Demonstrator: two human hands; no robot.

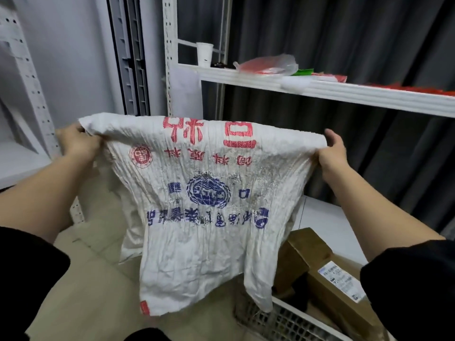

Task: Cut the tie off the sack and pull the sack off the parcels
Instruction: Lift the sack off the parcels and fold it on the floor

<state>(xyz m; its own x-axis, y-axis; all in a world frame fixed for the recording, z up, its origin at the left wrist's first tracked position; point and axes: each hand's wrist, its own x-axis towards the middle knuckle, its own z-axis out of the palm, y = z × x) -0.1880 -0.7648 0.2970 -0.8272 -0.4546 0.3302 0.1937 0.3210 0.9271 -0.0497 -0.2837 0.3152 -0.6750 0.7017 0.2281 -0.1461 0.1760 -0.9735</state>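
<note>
Behind the hanging sack (197,217) we lose most of the floor, and the brown cardboard parcels (327,274) in the white slatted crate (283,321) at lower right are partly covered and cut off. We hold the crinkled white woven sack upside down, limp and flat, its print inverted. Our left hand (78,143) and right hand (331,153) each pinch an upper corner, fingers clamped, arms outstretched.

the white sack (204,217) is showing red and blue chinese characters and a blue round emblem, all hanging upside down, so i am not able to read them. the white label (341,279) on the cardboard parcel (339,299) is carrying print too blurred to read.
</note>
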